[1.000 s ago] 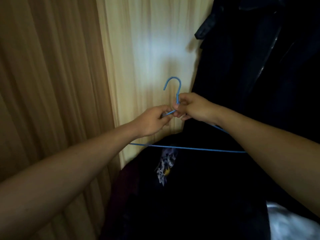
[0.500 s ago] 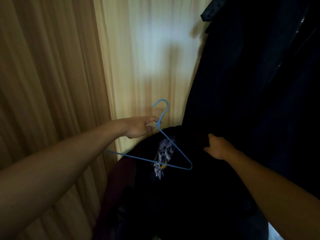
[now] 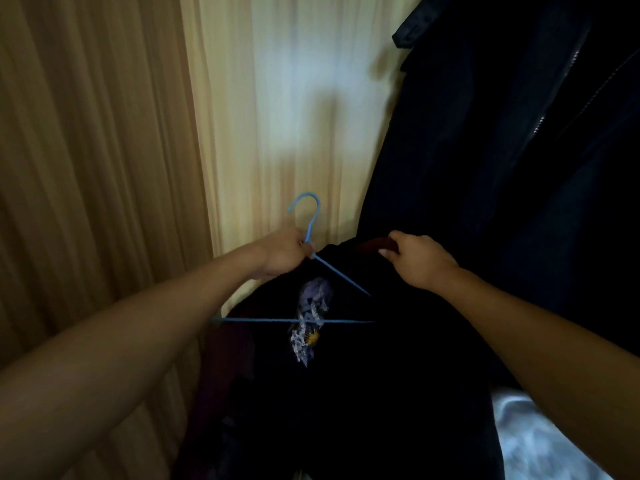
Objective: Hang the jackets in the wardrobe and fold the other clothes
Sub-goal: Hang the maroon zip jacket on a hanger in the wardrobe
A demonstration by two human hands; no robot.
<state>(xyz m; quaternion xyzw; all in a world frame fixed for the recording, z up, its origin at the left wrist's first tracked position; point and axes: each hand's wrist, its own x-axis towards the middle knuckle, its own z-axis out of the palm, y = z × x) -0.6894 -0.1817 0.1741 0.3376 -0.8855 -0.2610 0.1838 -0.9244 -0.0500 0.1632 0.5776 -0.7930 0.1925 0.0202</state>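
Note:
My left hand (image 3: 285,252) grips a blue wire hanger (image 3: 294,320) at its neck, hook pointing up against the pale curtain. The hanger's triangle lies over a black garment (image 3: 363,375) with a pale printed patch (image 3: 310,320) on it. My right hand (image 3: 414,258) grips the top edge of that garment, where a dark red collar (image 3: 374,244) shows, just right of the hanger. The hanger's right corner disappears against the dark cloth.
Dark jackets (image 3: 502,150) hang at the right, one with a zipper (image 3: 543,109). A tan curtain (image 3: 93,168) fills the left and a cream curtain (image 3: 294,116) the middle. A pale crumpled fabric (image 3: 540,441) lies at the lower right.
My right hand let go of the hanger, dropped to the black garment and now grips its collar edge. My left hand keeps the hanger and has lowered it over the garment.

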